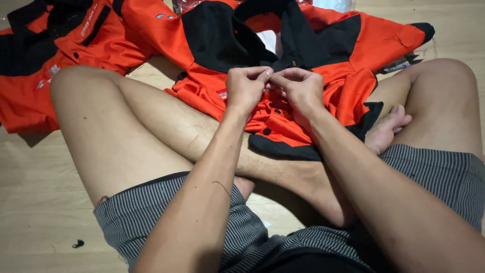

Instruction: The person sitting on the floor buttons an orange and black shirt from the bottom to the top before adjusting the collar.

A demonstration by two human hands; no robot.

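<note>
An orange and black shirt [348,45] lies spread over my crossed legs and the floor. My left hand [246,88] and my right hand [301,88] meet above its button placket [273,108], fingertips pinched together. What they pinch is too small to see; it may be thread or a bit of the shirt's fabric. Black buttons show just below the hands.
A second orange and black shirt [55,45] lies on the wooden floor [35,202] at the left. My bare knees [81,86] rise on both sides, in striped shorts [151,212]. A small dark scrap [78,244] lies on the floor near the left.
</note>
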